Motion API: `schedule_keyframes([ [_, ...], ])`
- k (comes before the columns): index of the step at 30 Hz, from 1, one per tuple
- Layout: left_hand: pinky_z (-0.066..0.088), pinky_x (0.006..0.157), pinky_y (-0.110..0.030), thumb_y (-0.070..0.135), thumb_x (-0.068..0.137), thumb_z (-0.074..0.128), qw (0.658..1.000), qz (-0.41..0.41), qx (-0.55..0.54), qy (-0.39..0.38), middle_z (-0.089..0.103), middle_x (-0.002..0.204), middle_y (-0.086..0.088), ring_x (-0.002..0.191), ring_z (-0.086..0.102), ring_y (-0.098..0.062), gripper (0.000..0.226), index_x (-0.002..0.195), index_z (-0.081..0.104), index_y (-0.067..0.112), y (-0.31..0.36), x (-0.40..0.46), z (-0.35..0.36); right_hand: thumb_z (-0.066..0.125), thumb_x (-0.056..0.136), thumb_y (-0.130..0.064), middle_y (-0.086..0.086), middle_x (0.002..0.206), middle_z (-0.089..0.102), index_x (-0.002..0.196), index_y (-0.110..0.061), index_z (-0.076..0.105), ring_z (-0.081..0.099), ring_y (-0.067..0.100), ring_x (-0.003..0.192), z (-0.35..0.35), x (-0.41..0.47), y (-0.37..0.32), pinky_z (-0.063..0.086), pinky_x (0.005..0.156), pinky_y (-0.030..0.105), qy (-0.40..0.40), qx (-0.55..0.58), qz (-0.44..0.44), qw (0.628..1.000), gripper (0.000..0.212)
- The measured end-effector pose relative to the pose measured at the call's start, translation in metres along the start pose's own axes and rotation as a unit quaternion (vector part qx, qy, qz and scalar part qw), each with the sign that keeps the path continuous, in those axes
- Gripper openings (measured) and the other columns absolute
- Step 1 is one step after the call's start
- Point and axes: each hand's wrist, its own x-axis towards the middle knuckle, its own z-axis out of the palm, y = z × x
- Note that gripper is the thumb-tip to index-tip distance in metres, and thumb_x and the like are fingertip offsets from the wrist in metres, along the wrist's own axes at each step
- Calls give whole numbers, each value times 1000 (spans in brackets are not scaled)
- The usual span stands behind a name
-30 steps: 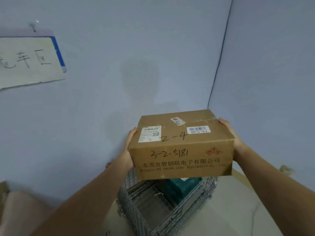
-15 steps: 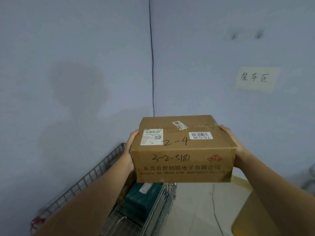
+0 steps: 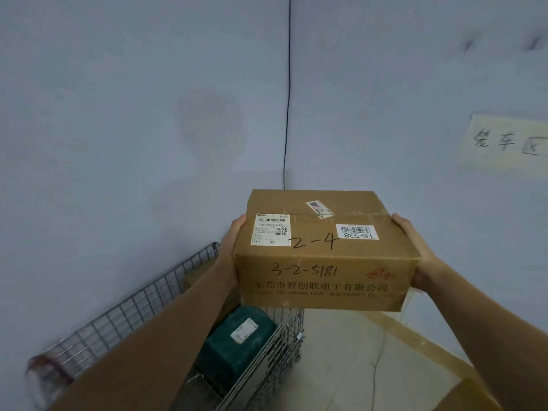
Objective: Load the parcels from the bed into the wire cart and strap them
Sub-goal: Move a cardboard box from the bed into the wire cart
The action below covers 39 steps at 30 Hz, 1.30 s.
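I hold a brown cardboard parcel [image 3: 323, 262], marked "2-4" and "3-2-5181", at chest height in front of the wall corner. My left hand [image 3: 231, 253] grips its left side and my right hand [image 3: 415, 250] grips its right side, thumbs at the upper edges; the fingers are hidden behind the box. The wire cart [image 3: 142, 304] stands below and to the left, partly under the parcel. Inside it lie a dark green wrapped parcel [image 3: 234, 348] and a brown one [image 3: 198, 274] behind my left forearm.
The cart stands against the left wall, in the corner where a thin black cable [image 3: 287, 99] runs down. A paper sign [image 3: 504, 146] hangs on the right wall. A yellow-brown object [image 3: 468, 396] sits on the tiled floor at the lower right.
My view has swung right, so the corner has moved left and then settled. The cart now sits lower left instead of under the parcel. Both hands keep the same hold.
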Motion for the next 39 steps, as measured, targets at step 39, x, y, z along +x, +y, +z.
schedule_keyframes([
  [39, 58, 97, -54, 49, 93, 70, 872, -214, 186, 399, 78, 111, 0, 105, 74, -25, 30, 114, 68, 29, -177, 203, -259, 81, 83, -39, 1, 127, 66, 146, -25, 54, 65, 24, 110, 127, 513, 225, 53, 101, 47, -287, -466, 183, 817, 70],
])
